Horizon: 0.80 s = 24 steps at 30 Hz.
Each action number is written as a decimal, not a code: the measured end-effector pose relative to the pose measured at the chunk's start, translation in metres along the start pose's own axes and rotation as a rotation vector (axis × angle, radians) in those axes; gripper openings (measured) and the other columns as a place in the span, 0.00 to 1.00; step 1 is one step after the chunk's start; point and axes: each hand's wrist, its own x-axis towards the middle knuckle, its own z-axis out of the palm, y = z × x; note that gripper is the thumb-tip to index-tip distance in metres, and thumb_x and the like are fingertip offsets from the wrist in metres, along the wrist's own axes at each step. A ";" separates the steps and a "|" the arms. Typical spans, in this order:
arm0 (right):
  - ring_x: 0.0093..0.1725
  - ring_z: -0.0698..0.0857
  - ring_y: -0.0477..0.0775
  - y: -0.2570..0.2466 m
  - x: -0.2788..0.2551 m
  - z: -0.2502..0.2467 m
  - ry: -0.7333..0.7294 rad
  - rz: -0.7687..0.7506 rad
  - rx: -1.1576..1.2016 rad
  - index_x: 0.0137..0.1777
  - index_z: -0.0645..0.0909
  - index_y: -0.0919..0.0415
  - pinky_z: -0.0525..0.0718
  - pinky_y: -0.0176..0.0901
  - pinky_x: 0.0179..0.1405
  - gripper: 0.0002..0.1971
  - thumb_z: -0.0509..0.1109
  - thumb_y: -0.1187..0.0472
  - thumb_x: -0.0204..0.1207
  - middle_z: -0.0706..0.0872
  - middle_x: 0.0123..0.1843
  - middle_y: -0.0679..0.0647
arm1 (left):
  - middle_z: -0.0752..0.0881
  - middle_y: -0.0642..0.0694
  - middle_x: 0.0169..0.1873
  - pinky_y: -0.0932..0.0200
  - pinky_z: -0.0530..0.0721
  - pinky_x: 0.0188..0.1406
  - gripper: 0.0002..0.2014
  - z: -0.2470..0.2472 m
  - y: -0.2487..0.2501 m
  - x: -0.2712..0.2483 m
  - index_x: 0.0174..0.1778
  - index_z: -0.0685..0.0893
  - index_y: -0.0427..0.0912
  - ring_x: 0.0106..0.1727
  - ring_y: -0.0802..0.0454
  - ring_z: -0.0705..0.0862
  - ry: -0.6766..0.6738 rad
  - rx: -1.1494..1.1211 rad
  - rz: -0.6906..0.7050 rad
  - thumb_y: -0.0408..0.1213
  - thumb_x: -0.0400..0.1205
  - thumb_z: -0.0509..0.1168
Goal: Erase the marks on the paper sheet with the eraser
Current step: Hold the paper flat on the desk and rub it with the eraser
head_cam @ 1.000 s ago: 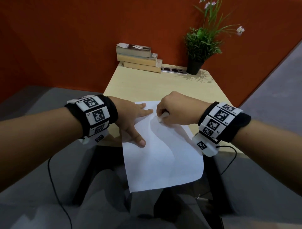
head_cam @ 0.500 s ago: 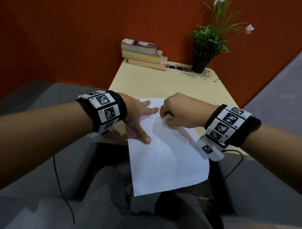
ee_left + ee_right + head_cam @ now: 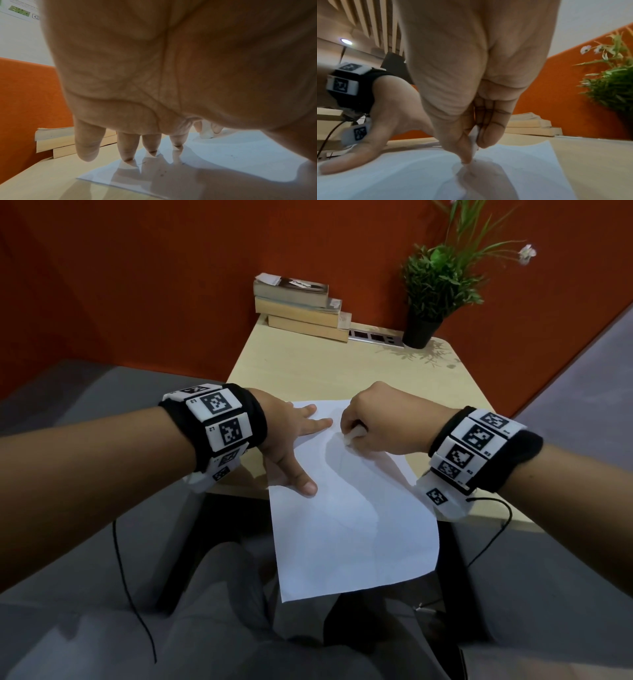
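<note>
The right hand's grip [image 3: 380, 422] is narrow and closed around the eraser [image 3: 352, 436], a small white block pinched between the thumb and curled fingers [image 3: 489, 129], with its lower end pressed onto the paper sheet [image 3: 349, 508]. In the right wrist view the eraser [image 3: 475, 140] shows only as a white sliver between thumb and fingertips, its tip meeting the paper [image 3: 522, 169] just below them. From the left wrist view the same eraser [image 3: 206, 133] stands on the sheet [image 3: 240, 155] beyond the left hand's fingers.

The left hand [image 3: 291, 436] holds nothing: its grip is wide, fingers spread and straight, pressing flat on the upper left part of the sheet. Its thumb lies along the sheet's left edge near the table's front edge, and its index finger points toward the right hand, close to the eraser but apart from it. The fingertips [image 3: 127, 155] touch the paper in the left wrist view.

The white sheet lies partly on the table [image 3: 308, 364], its top near the hands, while its lower half hangs past the table's front edge over the person's lap. The paper bows a little under the hands. Any marks on it are too faint to make out, apart from a few small dark specks near the left fingertips.

At the far side of the table, against the orange wall [image 3: 171, 285], sits a stack of books [image 3: 301, 306], a potted plant [image 3: 431, 292] to its right, and a strip of sockets [image 3: 375, 337] between them. Both wrists wear black bands with white tag markers.
</note>
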 end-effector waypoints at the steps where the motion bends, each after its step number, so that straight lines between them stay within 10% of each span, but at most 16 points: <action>1: 0.44 0.88 0.56 -0.001 0.000 0.001 0.006 0.004 -0.003 0.50 0.93 0.54 0.92 0.59 0.46 0.08 0.72 0.60 0.77 0.92 0.43 0.51 | 0.32 0.56 0.90 0.29 0.52 0.88 0.72 0.000 0.000 0.000 0.88 0.30 0.69 0.93 0.42 0.41 -0.001 -0.002 -0.002 0.86 0.56 0.66; 24: 0.38 0.83 0.56 -0.015 -0.008 0.008 -0.010 -0.091 -0.046 0.42 0.89 0.54 0.88 0.58 0.41 0.06 0.70 0.60 0.75 0.89 0.36 0.55 | 0.32 0.57 0.90 0.28 0.52 0.88 0.75 0.002 0.003 -0.002 0.87 0.30 0.70 0.92 0.43 0.40 -0.015 -0.006 -0.013 0.88 0.49 0.63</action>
